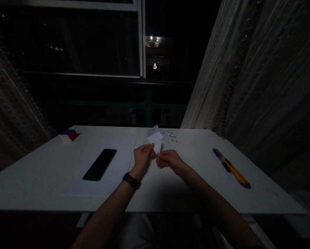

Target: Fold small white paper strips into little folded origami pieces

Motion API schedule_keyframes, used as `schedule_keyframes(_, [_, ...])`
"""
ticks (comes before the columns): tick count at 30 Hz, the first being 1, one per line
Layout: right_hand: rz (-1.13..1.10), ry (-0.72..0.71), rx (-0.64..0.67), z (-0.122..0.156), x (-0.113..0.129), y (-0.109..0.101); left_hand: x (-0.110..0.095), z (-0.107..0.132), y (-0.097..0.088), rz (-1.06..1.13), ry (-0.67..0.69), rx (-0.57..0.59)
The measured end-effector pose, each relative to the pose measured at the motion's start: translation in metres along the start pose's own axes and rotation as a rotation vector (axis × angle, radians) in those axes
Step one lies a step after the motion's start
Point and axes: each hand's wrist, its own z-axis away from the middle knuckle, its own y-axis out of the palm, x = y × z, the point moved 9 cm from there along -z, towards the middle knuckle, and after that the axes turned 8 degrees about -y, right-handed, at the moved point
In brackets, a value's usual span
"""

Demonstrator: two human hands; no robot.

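Note:
A small folded white paper (156,138) is held up above the middle of the table, its creased flaps pointing away from me. My left hand (143,154), with a dark band on the wrist, pinches the paper's left side between thumb and fingers. With closed fingertips, my right hand (171,159) grips the paper's lower narrow end. Both hands are close together over the white table (155,200). Just beyond the paper, several small dark marks or bits (172,136) show on the tabletop; I cannot make out which.
To the left, a black phone (100,165) lies on a white sheet (120,176). A puzzle cube (68,135) sits at the far left corner. At right lies a yellow and black box cutter (232,168). Curtains (209,69) hang on both sides before a dark window.

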Motion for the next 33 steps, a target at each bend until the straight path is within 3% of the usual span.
schedule_keyframes(6, [0.011, -0.014, -0.007, 0.0, 0.002, -0.002, -0.001, 0.0, 0.001, -0.027, 0.017, 0.016])
schedule_keyframes(11, [0.016, -0.028, -0.015, 0.0, 0.004, -0.002, -0.004, 0.002, 0.009, -0.144, 0.054, 0.097])
schedule_keyframes(18, [0.024, 0.0, -0.003, 0.001, 0.002, -0.001, -0.012, 0.003, 0.005, -0.265, 0.12, 0.031])
schedule_keyframes(33, [0.013, 0.011, 0.014, -0.002, -0.001, -0.001, -0.003, -0.001, 0.002, -0.173, 0.033, 0.002])
